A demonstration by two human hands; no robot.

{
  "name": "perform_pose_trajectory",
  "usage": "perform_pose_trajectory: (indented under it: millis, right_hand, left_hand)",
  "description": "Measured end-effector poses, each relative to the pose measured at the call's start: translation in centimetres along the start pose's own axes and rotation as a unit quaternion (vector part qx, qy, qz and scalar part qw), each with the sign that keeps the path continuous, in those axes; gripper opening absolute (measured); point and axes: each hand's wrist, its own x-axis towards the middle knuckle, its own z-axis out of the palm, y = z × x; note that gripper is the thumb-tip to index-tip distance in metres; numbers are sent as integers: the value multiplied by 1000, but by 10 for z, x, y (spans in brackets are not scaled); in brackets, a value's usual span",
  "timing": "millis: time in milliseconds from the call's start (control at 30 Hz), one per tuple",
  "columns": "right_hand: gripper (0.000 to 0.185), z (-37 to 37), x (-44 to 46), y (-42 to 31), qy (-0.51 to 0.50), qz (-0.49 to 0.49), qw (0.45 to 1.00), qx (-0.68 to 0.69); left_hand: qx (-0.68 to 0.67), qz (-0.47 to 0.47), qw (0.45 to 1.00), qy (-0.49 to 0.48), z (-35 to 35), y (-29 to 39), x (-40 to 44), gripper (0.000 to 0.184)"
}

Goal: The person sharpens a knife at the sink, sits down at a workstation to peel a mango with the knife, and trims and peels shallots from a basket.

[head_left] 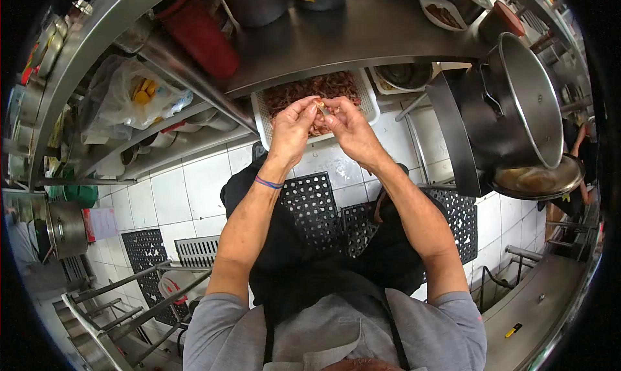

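Note:
My left hand [294, 126] and my right hand [352, 126] meet over a white perforated crate [373, 104]. Both have their fingertips pinched together around a small, pale, wet-looking piece [319, 104]. I cannot make out its exact kind. Something thin and greyish shows by my right thumb, too small to name. Below the fingers, the crate holds a heap of small reddish-pink pieces of raw food [314, 89]. My hands hide the heap's near middle. A blue band [268, 183] circles my left wrist.
A steel counter [362, 38] overhangs the crate. A large steel pot [517, 106] stands at the right, with a round lid [540, 177] below it. Plastic bags [139, 93] lie on the left shelf. Black perforated mats [304, 206] cover parts of the tiled floor. Another person [576, 144] is at far right.

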Motion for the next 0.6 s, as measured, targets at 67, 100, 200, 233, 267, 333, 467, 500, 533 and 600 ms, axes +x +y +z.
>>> perform_pose_trajectory:
  millis: [67,100,200,233,267,333,467,500,533,600]
  right_hand:
    - [26,0,1,6,16,-23,999,-27]
    - [26,1,2,9,24,-35,998,-41]
    - [20,1,4,14,38,-40,996,-63]
    - [18,1,4,13,39,-29,998,-42]
    - [16,2,4,10,39,-17,999,-22]
    - [13,3,6,11,43,-9,999,10]
    - [11,5,10,16,65,-15,998,17]
    - [11,5,11,15,71,-16,997,9]
    - [12,4,11,14,68,-8,997,20]
    - [13,0,12,11,62,9,997,41]
  left_hand:
    - [1,9,1000,0,0,-4,0,26]
    - [1,14,1000,1,0,-5,1,26]
    - [7,29,1000,7,4,-6,0,27]
    - [14,29,999,4,6,-4,-1,27]
    - [20,29,999,1,8,-2,-2,28]
    - [26,36,999,5,10,-3,-3,29]
    - [60,87,994,37,12,-23,0,31]
    - [78,106,990,46,12,-24,0,31]
    - [82,117,989,43,11,-25,1,32]
    - [90,139,985,38,11,-24,2,33]
